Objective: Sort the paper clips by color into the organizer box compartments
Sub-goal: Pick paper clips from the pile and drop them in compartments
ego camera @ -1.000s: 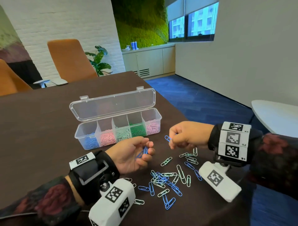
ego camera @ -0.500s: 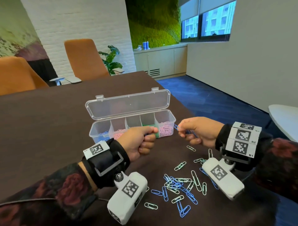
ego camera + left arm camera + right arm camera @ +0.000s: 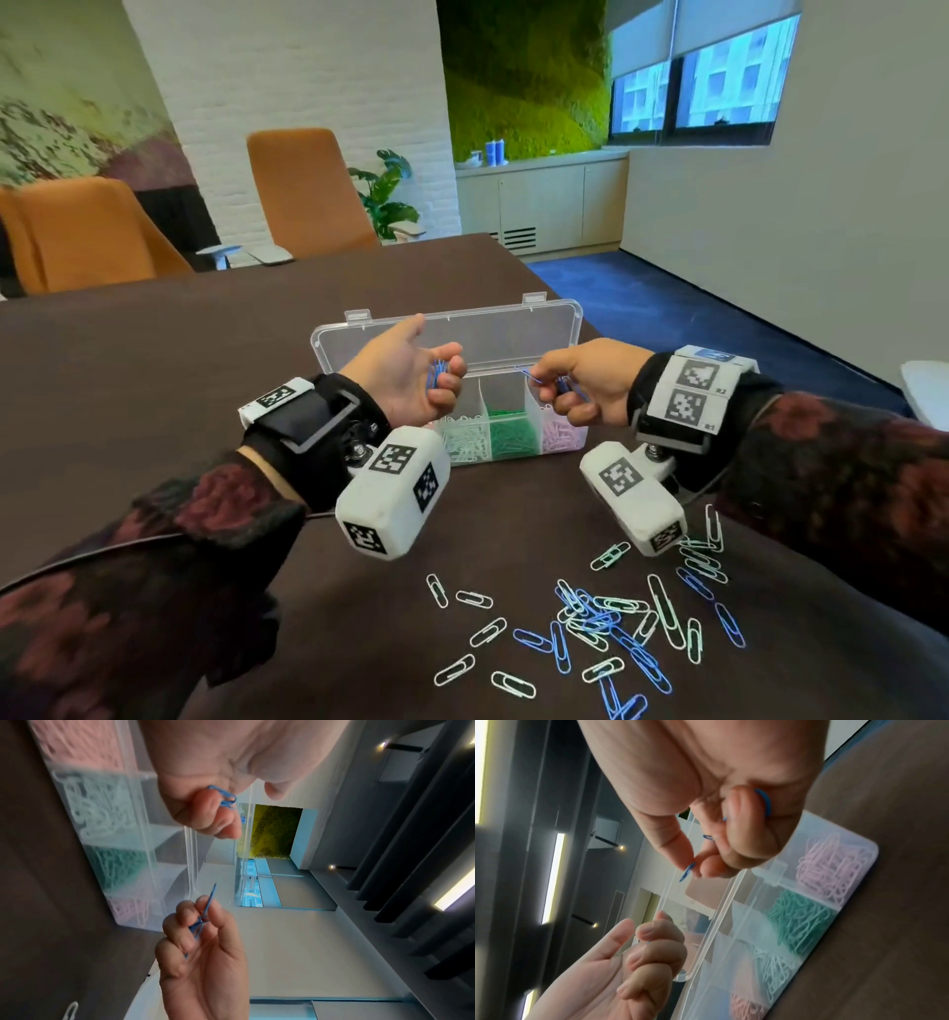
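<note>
Both our left hand (image 3: 411,377) and right hand (image 3: 583,383) clutch blue paper clips (image 3: 439,372) above the organizer box (image 3: 560,442), so we judge delivery underway, next releasing into its blue compartment.

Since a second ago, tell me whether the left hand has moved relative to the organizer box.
Yes. The left hand, gripping blue clips, went from the table in front of the organizer box up and away, over its left compartments.

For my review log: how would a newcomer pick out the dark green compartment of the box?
Find the clear box on the brown table, lid open, behind both hands. The green compartment is second from the right end, between mint clips and pale pink clips; it alone holds dark green ones.
</note>
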A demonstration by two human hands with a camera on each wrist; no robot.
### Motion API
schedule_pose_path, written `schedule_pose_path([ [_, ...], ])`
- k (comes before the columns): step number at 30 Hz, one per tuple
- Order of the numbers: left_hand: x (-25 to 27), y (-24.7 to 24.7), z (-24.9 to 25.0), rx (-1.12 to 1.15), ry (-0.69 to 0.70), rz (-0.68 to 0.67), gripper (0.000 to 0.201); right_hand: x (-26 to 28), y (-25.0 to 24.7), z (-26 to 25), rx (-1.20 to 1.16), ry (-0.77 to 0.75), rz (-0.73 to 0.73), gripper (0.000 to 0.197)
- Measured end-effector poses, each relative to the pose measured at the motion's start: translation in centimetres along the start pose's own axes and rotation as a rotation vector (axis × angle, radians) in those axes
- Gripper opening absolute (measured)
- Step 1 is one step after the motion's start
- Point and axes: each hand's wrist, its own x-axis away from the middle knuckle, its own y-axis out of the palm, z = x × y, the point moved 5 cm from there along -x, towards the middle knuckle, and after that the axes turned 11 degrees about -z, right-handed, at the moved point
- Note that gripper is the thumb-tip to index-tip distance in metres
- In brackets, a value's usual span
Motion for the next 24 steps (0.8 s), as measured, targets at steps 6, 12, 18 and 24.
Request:
schedule_pose_path([
  [6, 4.3, -5.6, 0.8, -0.042, 0.027, 0.138, 0.043, -2.1, 4.2, -0.8, 0.112, 0.007, -0.079, 0.023],
  [12, 6.3, -8.7, 2.1, -0.115, 0.014, 0.281, 0.045, -4.9, 10.2, -2.7, 0.179, 0.013, -0.14, 0.027],
  [18, 5.8, -9.8, 3.2, -0.204, 0.0, 0.374, 0.058, -6.7, 13.5, -4.7, 0.422, 0.038, -0.085, 0.028],
  [24, 6.2, -9.2, 3.5, -0.156, 0.04, 0.272, 0.074, -7.6, 15.0, -5.4, 0.572, 0.061, -0.058, 0.023],
])
